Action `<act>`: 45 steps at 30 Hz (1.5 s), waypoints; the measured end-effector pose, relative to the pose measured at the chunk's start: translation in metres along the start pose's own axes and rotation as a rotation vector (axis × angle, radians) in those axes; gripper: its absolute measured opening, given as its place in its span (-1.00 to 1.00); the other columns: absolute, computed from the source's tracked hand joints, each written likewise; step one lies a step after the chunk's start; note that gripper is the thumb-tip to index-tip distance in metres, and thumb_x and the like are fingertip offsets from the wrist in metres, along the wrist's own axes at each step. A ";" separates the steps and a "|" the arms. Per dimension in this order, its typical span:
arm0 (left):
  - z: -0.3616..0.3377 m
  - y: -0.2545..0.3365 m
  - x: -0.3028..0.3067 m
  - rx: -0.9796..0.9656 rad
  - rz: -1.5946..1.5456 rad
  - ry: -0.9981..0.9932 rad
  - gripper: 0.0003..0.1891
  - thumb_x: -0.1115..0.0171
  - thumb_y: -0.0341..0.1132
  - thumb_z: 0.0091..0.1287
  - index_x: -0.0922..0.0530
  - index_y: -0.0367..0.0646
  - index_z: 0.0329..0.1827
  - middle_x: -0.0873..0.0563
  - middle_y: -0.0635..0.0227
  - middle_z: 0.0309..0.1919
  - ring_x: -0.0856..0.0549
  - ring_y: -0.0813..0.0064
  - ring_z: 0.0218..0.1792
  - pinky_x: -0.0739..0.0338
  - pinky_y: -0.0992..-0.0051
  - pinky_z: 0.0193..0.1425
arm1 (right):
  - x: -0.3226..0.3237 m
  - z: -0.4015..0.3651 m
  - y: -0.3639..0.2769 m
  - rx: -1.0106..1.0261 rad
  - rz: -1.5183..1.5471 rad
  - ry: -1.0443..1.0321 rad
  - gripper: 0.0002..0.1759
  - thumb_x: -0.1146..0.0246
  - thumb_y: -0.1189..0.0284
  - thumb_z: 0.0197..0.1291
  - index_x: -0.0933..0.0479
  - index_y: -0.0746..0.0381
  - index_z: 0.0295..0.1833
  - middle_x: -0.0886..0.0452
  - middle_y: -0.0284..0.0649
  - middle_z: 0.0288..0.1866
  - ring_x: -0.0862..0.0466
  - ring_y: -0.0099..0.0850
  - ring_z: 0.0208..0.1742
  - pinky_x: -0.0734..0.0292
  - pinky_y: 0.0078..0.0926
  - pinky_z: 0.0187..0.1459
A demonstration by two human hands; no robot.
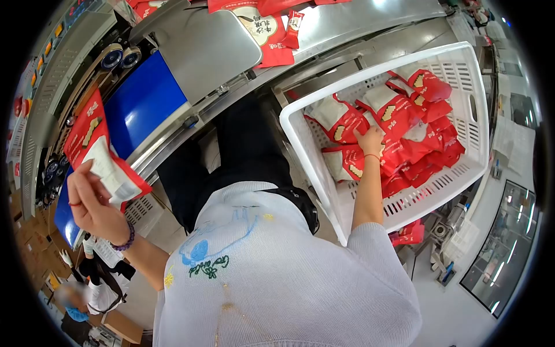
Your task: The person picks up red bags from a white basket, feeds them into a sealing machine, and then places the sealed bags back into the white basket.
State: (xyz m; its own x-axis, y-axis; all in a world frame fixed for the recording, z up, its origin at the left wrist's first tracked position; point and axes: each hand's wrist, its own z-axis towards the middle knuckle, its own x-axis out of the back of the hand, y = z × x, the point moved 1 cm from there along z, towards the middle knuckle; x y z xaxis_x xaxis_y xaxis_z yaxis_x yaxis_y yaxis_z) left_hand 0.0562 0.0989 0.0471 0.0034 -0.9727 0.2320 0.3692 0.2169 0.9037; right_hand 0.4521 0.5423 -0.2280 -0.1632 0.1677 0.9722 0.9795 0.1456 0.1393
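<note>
At the left, my left hand (92, 199) pinches the lower part of a red-and-white snack bag (91, 139), holding it up near the blue conveyor belt (144, 98). The bag's printed front faces up and one end points away from me. To my right, my right hand (371, 141) reaches into a white plastic basket (378, 74). Its fingers are closed on a red snack bag (347, 126) among several similar bags heaped there. The fingertips are partly hidden between the bags.
A steel worktable (341, 26) runs across the front, with more red packaging (272, 34) on it. A flat metal plate (211, 49) adjoins the blue belt. Machine rollers (113, 56) stand at the left. Another person (104, 283) is in the lower left background, beside cardboard boxes.
</note>
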 end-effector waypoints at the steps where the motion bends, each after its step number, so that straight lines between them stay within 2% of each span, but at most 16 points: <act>1: -0.006 0.003 -0.006 -0.020 0.012 -0.059 -0.71 0.00 -0.34 0.51 -0.65 -0.35 -0.18 -0.48 0.54 -0.49 -0.25 0.85 -0.59 -0.03 0.75 -0.52 | 0.005 -0.009 0.002 0.163 -0.005 0.097 -0.40 -0.37 0.14 0.10 -0.42 0.35 0.09 -0.61 0.02 -0.01 -0.60 0.04 0.03 -0.52 -0.04 0.07; 5: -0.022 0.006 -0.026 0.025 0.040 -0.200 -0.74 -0.02 -0.37 0.49 -0.66 -0.31 -0.21 -0.53 0.47 -0.43 -0.33 0.83 -0.60 -0.10 0.76 -0.55 | 0.000 -0.029 0.018 0.182 -0.199 0.180 -0.45 -0.48 0.18 -0.05 -0.50 0.29 -0.03 -0.64 -0.04 -0.16 -0.64 0.06 -0.09 -0.56 -0.04 0.00; 9: -0.030 0.023 -0.044 0.136 -0.024 -0.463 -0.80 -0.07 -0.44 0.42 -0.68 -0.29 -0.19 -0.55 0.45 -0.43 -0.40 0.75 -0.55 -0.27 0.70 -0.47 | 0.037 -0.058 0.032 0.558 0.444 -0.389 -0.80 -0.37 0.53 -0.06 -0.47 0.30 -0.34 -0.56 -0.17 -0.50 -0.55 -0.39 -0.45 -0.49 -0.38 -0.36; 11: -0.033 0.021 -0.056 -0.089 0.017 -0.690 -0.85 -0.19 -0.45 0.32 -0.69 -0.13 -0.12 -0.56 0.42 -0.40 -0.50 0.62 -0.46 -0.40 0.61 -0.40 | 0.100 -0.112 -0.023 0.616 0.492 -0.492 -0.83 -0.25 0.68 -0.13 -0.39 0.30 -0.44 -0.48 -0.18 -0.59 -0.52 -0.50 -0.50 -0.42 -0.46 -0.46; 13: -0.038 0.030 -0.070 0.061 -0.105 -0.967 -0.60 -0.40 -0.36 0.13 -0.61 -0.16 0.07 -0.58 0.31 -0.11 -0.60 0.40 -0.11 -0.48 0.47 -0.03 | 0.163 -0.158 -0.075 0.610 0.554 -0.828 -0.81 -0.23 0.69 -0.15 -0.33 0.29 -0.46 -0.39 -0.30 -0.62 -0.44 -0.57 -0.53 -0.35 -0.52 -0.50; 15: -0.054 0.022 -0.096 -0.336 -0.250 -1.042 -0.44 -0.44 -0.33 0.06 -0.52 -0.19 0.18 -0.56 0.20 0.00 -0.55 0.22 0.07 -0.43 0.32 0.16 | 0.213 -0.186 -0.102 0.848 0.561 -1.064 -0.75 -0.29 0.67 -0.12 -0.32 0.26 -0.45 -0.32 -0.41 -0.60 -0.37 -0.63 -0.56 -0.25 -0.60 -0.54; 19: -0.085 0.037 -0.112 -0.521 -0.505 -1.379 -0.38 -0.48 -0.33 -0.01 -0.48 -0.27 0.16 -0.52 0.09 0.10 -0.48 0.11 0.16 -0.32 0.20 0.30 | 0.321 -0.236 -0.156 1.068 0.443 -1.253 -0.68 -0.38 0.63 -0.03 -0.32 0.20 -0.35 -0.34 -0.45 -0.53 -0.32 -0.67 -0.55 -0.23 -0.64 -0.52; 22: -0.096 0.053 -0.107 -0.115 -0.539 -1.459 -0.60 -0.49 -0.32 0.03 -0.62 -0.29 -0.07 -0.66 0.15 -0.13 -0.67 0.31 -0.13 -0.54 0.40 0.01 | 0.343 -0.249 -0.173 1.028 1.222 -1.233 -0.70 -0.37 0.59 -0.02 -0.32 0.20 -0.34 -0.44 -0.32 -0.50 -0.40 -0.57 -0.52 -0.35 -0.62 -0.43; 24: -0.085 0.051 -0.088 -0.071 -0.589 -1.198 -0.68 -0.47 -0.35 0.08 -0.65 -0.28 -0.13 -0.70 0.19 -0.19 -0.70 0.38 -0.22 -0.57 0.46 -0.10 | 0.358 -0.240 -0.186 1.043 1.387 -1.228 -0.59 -0.42 0.34 0.06 -0.25 0.18 -0.32 -0.45 -0.26 -0.52 -0.46 -0.42 -0.51 -0.48 -0.45 -0.27; 26: -0.074 0.038 -0.078 -0.001 -0.584 -0.804 -0.81 -0.44 -0.42 0.16 -0.71 -0.22 -0.17 -0.76 0.24 -0.28 -0.74 0.52 -0.33 -0.60 0.57 -0.25 | 0.339 -0.216 -0.193 1.120 1.731 -1.116 -0.08 -0.36 -0.23 -0.04 -0.30 0.36 0.10 -0.55 0.00 -0.14 -0.59 -0.23 -0.12 -0.47 -0.22 0.12; 28: -0.063 0.030 -0.065 0.214 -0.508 -0.668 -0.82 -0.44 -0.42 0.20 -0.71 -0.24 -0.16 -0.77 0.36 -0.31 -0.68 0.69 -0.33 -0.58 0.63 -0.24 | 0.317 -0.207 -0.201 1.202 1.694 -0.913 0.35 -0.25 -0.45 -0.15 -0.07 0.42 0.47 -0.39 0.05 0.32 -0.44 -0.15 0.30 -0.34 -0.20 0.33; 31: -0.055 0.022 -0.058 0.428 -0.569 -0.549 -0.81 -0.40 -0.43 0.24 -0.68 -0.28 -0.12 -0.75 0.47 -0.28 -0.61 0.82 -0.28 -0.56 0.68 -0.21 | 0.255 -0.192 -0.201 1.002 1.311 -0.493 -0.16 -0.34 0.08 0.23 -0.19 0.39 0.40 -0.45 -0.11 0.31 -0.49 -0.30 0.28 -0.41 -0.29 0.31; 34: -0.038 0.012 -0.054 0.413 -0.681 -0.738 -0.71 -0.30 -0.38 0.35 -0.58 -0.30 0.08 -0.71 0.49 -0.16 -0.60 0.80 -0.19 -0.55 0.65 -0.08 | 0.244 -0.185 -0.223 0.842 1.468 -0.532 -0.54 -0.20 0.39 0.38 -0.35 0.36 0.29 -0.53 -0.17 0.23 -0.56 -0.37 0.20 -0.47 -0.37 0.25; 38: -0.020 -0.008 -0.072 0.535 -0.754 -0.556 -0.64 -0.18 -0.15 0.45 -0.61 -0.34 -0.01 -0.71 0.47 -0.29 -0.59 0.77 -0.27 -0.53 0.64 -0.14 | 0.244 -0.142 -0.232 0.983 1.727 -0.781 -0.68 -0.12 0.42 0.43 -0.45 0.36 0.18 -0.59 -0.21 0.15 -0.59 -0.45 0.08 -0.53 -0.38 0.12; 41: 0.007 -0.049 -0.092 0.046 0.129 -0.317 -0.62 -0.27 -0.09 0.36 -0.67 -0.34 -0.26 -0.67 0.29 -0.43 -0.65 0.55 -0.40 -0.51 0.53 -0.25 | 0.262 -0.136 -0.268 1.065 0.999 -0.038 -0.77 -0.23 0.48 0.33 -0.61 0.39 0.00 -0.71 -0.32 -0.22 -0.53 -0.67 -0.23 -0.46 -0.62 -0.11; 45: 0.020 -0.070 -0.120 0.414 -0.220 -0.242 -0.64 -0.27 -0.11 0.34 -0.69 -0.31 -0.30 -0.72 0.18 -0.44 -0.65 0.49 -0.47 -0.49 0.54 -0.32 | 0.269 -0.126 -0.307 0.947 1.237 -0.145 -0.79 -0.27 0.46 0.30 -0.58 0.38 -0.05 -0.63 -0.39 -0.41 -0.44 -0.72 -0.36 -0.37 -0.69 -0.25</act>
State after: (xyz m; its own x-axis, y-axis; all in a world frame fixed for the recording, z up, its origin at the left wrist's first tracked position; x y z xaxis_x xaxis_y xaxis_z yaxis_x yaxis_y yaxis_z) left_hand 0.0118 0.2025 -0.0370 -0.2659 -0.9625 0.0530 -0.0609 0.0716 0.9956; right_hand 0.1221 0.4197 0.0142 0.5921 0.7233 0.3554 0.0899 0.3790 -0.9210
